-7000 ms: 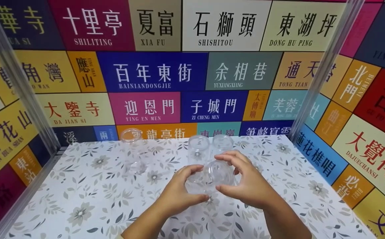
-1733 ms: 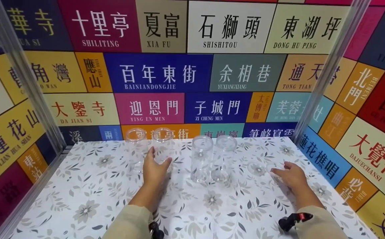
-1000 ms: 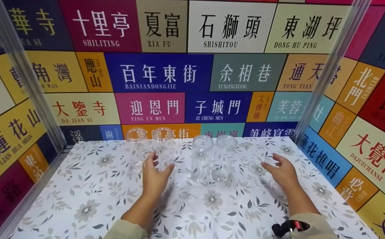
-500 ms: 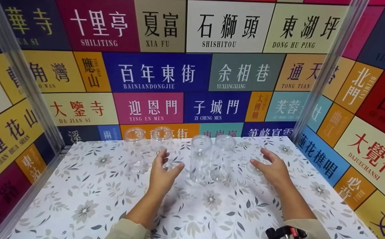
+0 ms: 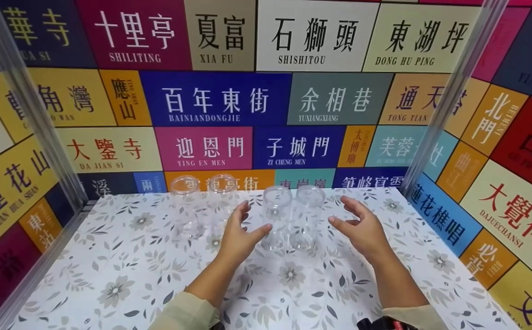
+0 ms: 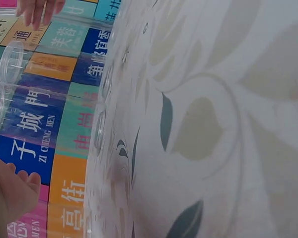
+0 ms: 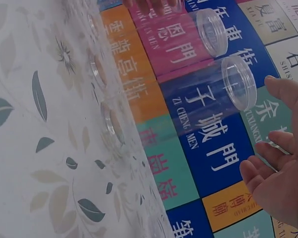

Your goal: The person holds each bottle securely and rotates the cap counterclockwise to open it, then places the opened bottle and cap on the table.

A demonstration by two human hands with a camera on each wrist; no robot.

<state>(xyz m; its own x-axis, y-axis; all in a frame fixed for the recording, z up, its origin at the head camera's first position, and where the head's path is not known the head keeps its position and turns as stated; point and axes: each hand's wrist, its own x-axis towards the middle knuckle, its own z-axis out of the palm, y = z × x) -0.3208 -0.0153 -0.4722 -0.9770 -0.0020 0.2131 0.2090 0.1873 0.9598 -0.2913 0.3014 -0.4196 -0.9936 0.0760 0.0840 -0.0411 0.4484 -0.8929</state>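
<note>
Two clear plastic jars, the left one and the right one, stand upright side by side mid-table. My left hand is just left of this pair, thumb and fingers spread apart, holding nothing. On the pair's right my right hand has its thumb and fingers parted, also holding nothing. The right wrist view shows its fingertips close to the round clear top of the nearer jar. Two more clear jars, one at the far left and one beside it, stand behind my left hand, which partly covers the second.
A white cloth with grey flowers and leaves covers the table. Behind it rises a wall of coloured name panels. Clear upright posts stand at the back left and back right corners.
Seven seconds ago both hands held clear plastic pieces over mid-table; the second left jar was not standing there then. Over the last second the hands have moved inward, toward the middle pair of jars.
</note>
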